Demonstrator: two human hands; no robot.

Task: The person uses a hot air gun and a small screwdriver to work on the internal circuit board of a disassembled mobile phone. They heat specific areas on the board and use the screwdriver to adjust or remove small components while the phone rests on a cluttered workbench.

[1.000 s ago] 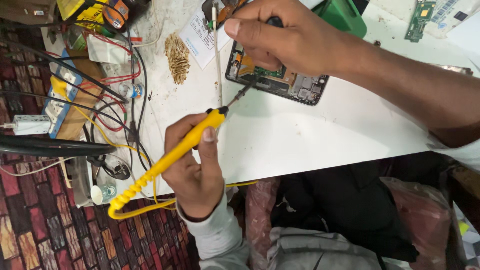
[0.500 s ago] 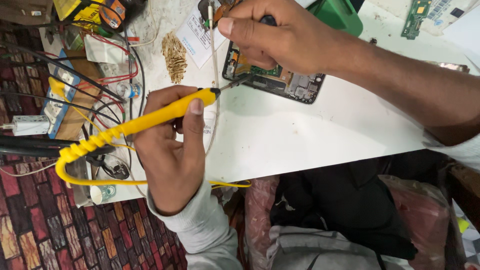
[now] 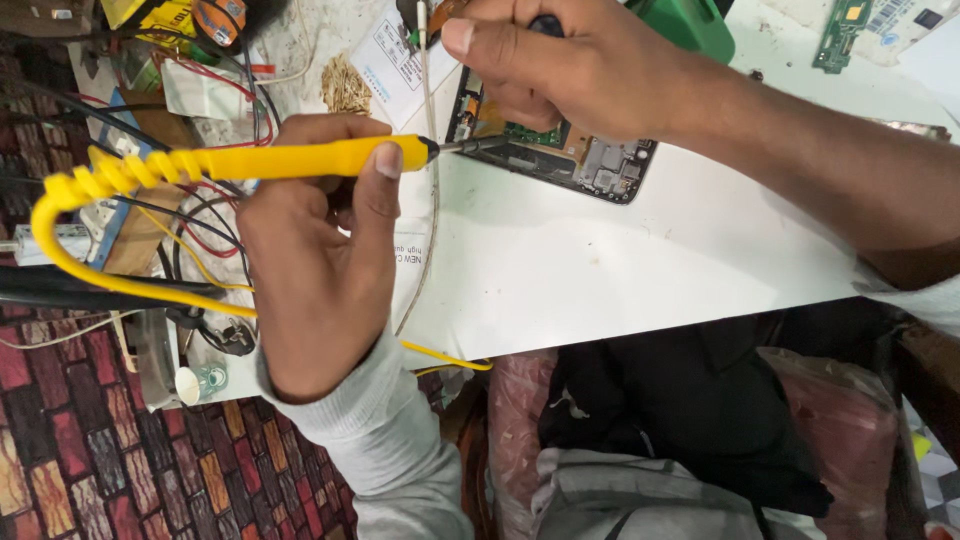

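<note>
The left hand (image 3: 320, 270) grips a yellow iron (image 3: 290, 160), its tip touching the phone (image 3: 560, 160). The right hand (image 3: 570, 65), just beyond, presses closed on that phone atop the table (image 3: 620, 260).

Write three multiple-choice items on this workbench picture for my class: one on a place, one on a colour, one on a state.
1. Where does the tip of the soldering iron point?
A. At the opened phone
B. At the floor
C. At the person's lap

2. What colour is the iron's handle?
A. Red
B. Yellow
C. Black

3. How is the left hand?
A. Flat on the table
B. Closed round the iron
C. Empty in the air

Answers:
1. A, the metal tip reaches the phone's edge.
2. B, handle and coiled cord are both yellow.
3. B, its fingers and thumb wrap the handle.
</note>
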